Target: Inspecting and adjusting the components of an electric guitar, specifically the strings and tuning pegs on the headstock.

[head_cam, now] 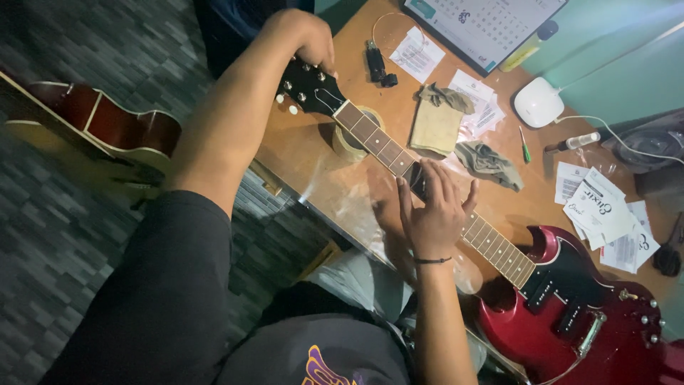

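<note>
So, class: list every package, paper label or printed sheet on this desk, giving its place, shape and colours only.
Wall-style calendar sheet: top edge, rectangular, white with teal corner.
White paper slip: left of the calendar, creased, dark print.
White string packets: right side above the red guitar body, overlapping, black print.

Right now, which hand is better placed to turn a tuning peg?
The left hand, probably: it already rests on the black headstock beside the pegs. The right hand lies spread on the fretboard, well away from them.

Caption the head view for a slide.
Left hand at the headstock of a red electric guitar; right hand spread on its neck.
</note>
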